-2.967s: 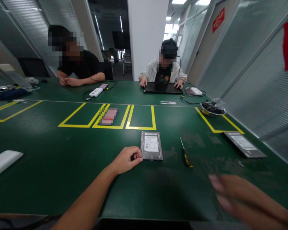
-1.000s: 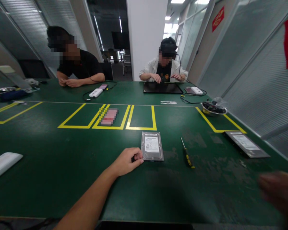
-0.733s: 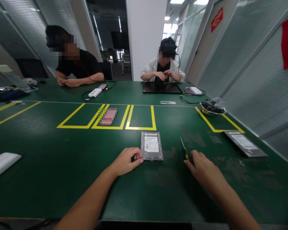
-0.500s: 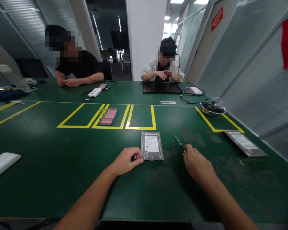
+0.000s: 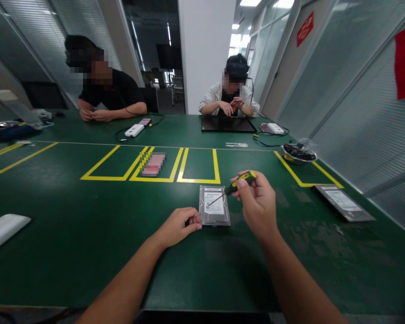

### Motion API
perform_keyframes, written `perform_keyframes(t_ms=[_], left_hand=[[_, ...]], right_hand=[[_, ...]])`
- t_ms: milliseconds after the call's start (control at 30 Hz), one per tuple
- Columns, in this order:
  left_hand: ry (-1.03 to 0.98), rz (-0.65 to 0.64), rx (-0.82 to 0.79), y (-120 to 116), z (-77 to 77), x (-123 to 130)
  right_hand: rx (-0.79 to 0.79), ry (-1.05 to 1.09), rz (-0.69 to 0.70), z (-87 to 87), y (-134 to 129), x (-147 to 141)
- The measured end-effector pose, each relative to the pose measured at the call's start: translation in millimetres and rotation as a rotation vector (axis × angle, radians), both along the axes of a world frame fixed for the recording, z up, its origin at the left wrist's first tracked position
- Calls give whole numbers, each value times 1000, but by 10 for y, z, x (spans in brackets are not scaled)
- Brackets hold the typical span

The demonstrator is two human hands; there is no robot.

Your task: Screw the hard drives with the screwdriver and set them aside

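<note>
Green table (image 5: 97, 234), clock read from the hard drive (image 5: 216, 209), 12 = away from the wearer. Change: screwdriver (image 5: 232, 186) is now up off the table and over the drive; a second ago it's lying loose at 3 o'clock, half a second ago just gripped down there. So tool and drive are now together, one hand on each.

Right hand (image 5: 261, 200), 3 o'clock: fingers closed round the yellow-and-black handle, thumb along its near side. Shaft slants down toward 8 o'clock, tip over the white label. Can't tell if the tip touches.

Left hand (image 5: 178, 227), 8 o'clock: unchanged. Fingers half curled, small gap to the thumb, tips at the drive's near-left corner. Looks like contact; can't tell if it's a real pinch or just a rest.

Drive lies flat, label up, same spot, just on the near side of the yellow tape (image 5: 199, 180) at 11 o'clock.

Around it: second drive (image 5: 346, 200) flat at 3 o'clock, well apart, small pale bits (image 5: 339, 230) on its near side. Metal bowl (image 5: 300, 158) of dark parts at 2. Pixelated phone-like slab (image 5: 154, 164) at 10. White case (image 5: 6, 229) at 9. Across at 12, black panel (image 5: 228, 125), co-worker's hands (image 5: 227, 108) above it.
</note>
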State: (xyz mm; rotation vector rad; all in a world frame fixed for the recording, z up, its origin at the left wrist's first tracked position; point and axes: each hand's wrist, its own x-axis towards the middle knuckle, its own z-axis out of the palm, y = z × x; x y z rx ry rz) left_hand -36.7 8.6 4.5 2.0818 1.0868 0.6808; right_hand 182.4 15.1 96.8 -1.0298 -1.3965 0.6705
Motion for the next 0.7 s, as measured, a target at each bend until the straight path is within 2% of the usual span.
perform_keyframes(t_ms=[133, 333, 467, 700], left_hand=[[4, 13, -2, -1, 7, -7], [18, 13, 26, 3, 19, -10], [10, 3, 29, 4, 18, -12], [5, 4, 29, 14, 2, -12]], right_hand=[[78, -54, 10, -271, 27, -157], [86, -179, 1, -646, -8, -168], [104, -187, 8, -747, -16, -159], [107, -186, 43, -784, 10, -198]])
